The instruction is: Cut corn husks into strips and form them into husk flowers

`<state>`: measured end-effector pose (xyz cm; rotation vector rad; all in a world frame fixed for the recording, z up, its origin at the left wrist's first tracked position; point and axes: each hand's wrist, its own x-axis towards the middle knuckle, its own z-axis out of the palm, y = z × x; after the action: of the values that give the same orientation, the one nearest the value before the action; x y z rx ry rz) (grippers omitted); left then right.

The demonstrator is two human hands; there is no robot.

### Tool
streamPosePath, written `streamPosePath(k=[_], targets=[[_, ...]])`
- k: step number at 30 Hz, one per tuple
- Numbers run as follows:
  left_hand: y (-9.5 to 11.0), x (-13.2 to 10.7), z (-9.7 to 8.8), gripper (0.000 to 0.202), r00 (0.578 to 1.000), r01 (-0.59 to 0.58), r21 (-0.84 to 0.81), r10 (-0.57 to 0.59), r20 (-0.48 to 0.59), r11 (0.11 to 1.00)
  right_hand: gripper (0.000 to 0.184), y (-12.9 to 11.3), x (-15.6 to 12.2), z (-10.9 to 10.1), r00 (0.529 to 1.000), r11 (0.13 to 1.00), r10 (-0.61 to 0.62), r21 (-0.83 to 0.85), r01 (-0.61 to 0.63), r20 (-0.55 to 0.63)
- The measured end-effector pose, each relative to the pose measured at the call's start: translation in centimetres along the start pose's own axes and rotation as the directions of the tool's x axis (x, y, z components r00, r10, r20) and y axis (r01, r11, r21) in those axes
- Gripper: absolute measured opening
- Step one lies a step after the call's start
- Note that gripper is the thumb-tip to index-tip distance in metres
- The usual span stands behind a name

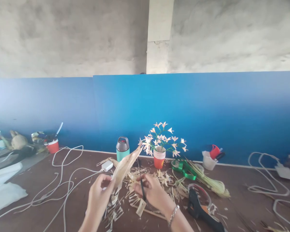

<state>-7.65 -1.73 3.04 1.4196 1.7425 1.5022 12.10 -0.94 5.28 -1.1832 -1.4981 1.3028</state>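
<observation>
My left hand (100, 190) pinches the lower end of a pale dried corn husk (127, 166), which slants up and to the right. Close to it on the right, my right hand (151, 190) grips black-handled scissors (142, 185), seen nearly edge-on with the thin blade pointing up beside the husk. Whether the blade touches the husk I cannot tell. Below both hands lie husk scraps (116, 209) and cut strips. Behind them, a stack of red and white paper cups (159, 159) holds wired green stems with pale star-shaped husk flowers (164, 138).
A teal-and-grey bottle (123, 149) and a white adapter (107, 166) stand left of the cups. Green ribbon (185, 169), a husk bundle (211, 180) and a black glue gun (203, 209) lie to the right. White cables (67, 190) cross the table's left side. A blue partition (195, 109) rises behind.
</observation>
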Motion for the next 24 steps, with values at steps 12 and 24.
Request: streamPosePath(k=[12, 24], targets=[[0.5, -3.5, 5.2, 0.04, 0.955, 0.208, -0.381, -0.102, 0.28, 0.901, 0.026, 1.5, 1.6, -0.6, 0.976, 0.984, 0.076, -0.142, -0.107, -0.205], [2.4, -0.3, 8.0, 0.025, 0.812, 0.582, -0.611, -0.344, 0.471, 0.537, 0.019, 1.6, 1.7, -3.9, 0.998, 0.985, 0.008, -0.173, -0.019, -0.064]])
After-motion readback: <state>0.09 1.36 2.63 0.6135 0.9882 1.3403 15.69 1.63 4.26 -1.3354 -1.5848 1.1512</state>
